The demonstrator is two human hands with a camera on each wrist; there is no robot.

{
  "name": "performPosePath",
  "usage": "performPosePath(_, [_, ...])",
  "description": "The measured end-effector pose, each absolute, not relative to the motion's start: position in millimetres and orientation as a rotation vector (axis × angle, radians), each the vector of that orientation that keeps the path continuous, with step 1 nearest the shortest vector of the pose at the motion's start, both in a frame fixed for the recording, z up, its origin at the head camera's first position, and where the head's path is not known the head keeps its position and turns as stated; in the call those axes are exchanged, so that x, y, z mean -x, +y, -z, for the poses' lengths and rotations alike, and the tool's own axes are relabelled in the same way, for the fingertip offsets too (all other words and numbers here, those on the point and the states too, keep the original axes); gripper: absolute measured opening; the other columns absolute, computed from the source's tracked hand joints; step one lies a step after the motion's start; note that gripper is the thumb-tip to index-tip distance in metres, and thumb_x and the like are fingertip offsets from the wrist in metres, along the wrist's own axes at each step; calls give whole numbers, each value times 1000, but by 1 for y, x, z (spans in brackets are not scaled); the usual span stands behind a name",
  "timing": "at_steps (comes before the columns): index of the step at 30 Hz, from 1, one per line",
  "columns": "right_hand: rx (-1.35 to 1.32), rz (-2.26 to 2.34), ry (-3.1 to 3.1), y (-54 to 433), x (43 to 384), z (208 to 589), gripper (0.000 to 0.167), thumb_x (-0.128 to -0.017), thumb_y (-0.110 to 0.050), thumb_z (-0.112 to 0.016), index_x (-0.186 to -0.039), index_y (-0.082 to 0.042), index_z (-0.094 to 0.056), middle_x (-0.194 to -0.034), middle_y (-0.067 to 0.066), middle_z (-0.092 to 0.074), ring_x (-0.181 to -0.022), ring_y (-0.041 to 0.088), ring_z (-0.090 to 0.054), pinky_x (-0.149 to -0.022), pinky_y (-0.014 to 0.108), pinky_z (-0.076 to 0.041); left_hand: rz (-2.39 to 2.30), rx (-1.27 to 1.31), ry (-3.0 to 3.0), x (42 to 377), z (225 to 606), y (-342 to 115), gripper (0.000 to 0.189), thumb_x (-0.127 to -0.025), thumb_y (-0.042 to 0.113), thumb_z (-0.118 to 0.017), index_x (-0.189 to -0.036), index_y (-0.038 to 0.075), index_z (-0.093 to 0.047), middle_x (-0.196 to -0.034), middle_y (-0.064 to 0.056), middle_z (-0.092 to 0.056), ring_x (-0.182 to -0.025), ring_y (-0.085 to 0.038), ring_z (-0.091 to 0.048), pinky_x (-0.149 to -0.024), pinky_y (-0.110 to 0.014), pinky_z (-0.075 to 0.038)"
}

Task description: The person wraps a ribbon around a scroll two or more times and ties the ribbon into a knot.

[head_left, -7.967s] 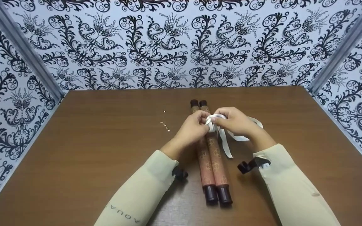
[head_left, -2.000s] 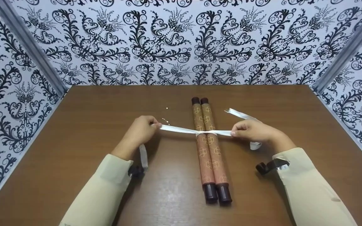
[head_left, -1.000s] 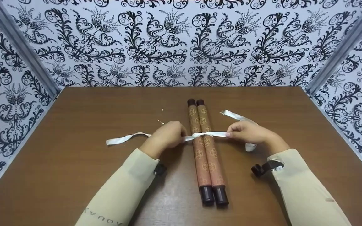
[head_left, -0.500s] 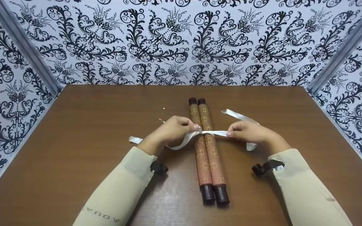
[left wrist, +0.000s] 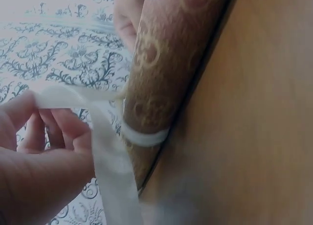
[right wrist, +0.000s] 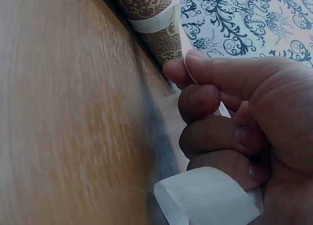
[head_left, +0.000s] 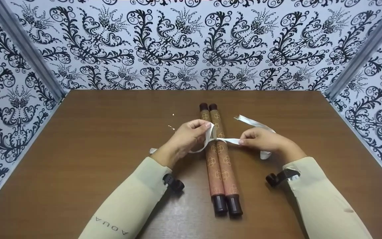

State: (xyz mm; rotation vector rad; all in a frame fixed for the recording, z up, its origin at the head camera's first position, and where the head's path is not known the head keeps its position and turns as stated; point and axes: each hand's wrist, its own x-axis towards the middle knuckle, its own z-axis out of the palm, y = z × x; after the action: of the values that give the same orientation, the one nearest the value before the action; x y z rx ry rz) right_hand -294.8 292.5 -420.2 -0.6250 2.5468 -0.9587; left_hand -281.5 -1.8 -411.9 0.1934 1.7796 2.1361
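Observation:
Two patterned scroll rods (head_left: 218, 162) with dark end caps lie side by side on the table, a white ribbon (head_left: 228, 140) wrapped round their middle. My left hand (head_left: 187, 137), just left of the rods, pinches one ribbon end between thumb and forefinger, raised into a small loop. On the other side, my right hand (head_left: 260, 139) pinches the opposite ribbon end and keeps it stretched from the crossing. In the left wrist view the ribbon (left wrist: 110, 161) hangs down from the left fingertips. Loose ribbon (right wrist: 210, 195) curls below the right fingers in the right wrist view.
The brown wooden table (head_left: 95, 159) is enclosed by patterned black-and-white walls (head_left: 167, 43). Small pale specks (head_left: 171, 127) lie left of the rods. A loose ribbon tail (head_left: 250, 121) extends behind the right hand.
The ribbon, earlier bunched in both hands, was pulled out sideways to a crossing on the rods. My left hand then came back to the rods and lifted its end into a loop; my right stayed put.

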Motion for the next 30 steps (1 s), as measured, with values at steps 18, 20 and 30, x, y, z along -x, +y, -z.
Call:
performPosePath(18, [623,981,2542,288,292,421,20,-101,-25,-68,-94,-8,-76,-72,-5,-56,-64,4,-49,-61,21,-40,-2412,-56,1750,280,419,9,4,-95,0,-68,-99,0,-69,-81,6,-68,-74,-7,-60,-68,-20,-48])
performPosePath(20, [636,969,2542,288,293,422,20,-101,-25,-68,-94,-8,-76,-73,-5,-56,-64,5,-49,-62,21,-40,-2427,-55,1739,280,421,9,6,-95,-1,-68,-101,0,-67,-81,6,-69,-73,-7,-60,-67,-20,-47])
performPosePath(30, [641,902,2518,280,290,419,25,-102,-25,-65,-87,-6,-71,-67,-7,-54,-57,4,-47,-56,22,-39,-2428,-33,1596,278,422,11,6,-99,5,-67,-103,1,-71,-91,-4,-70,-82,-12,-68,-72,-22,-56])
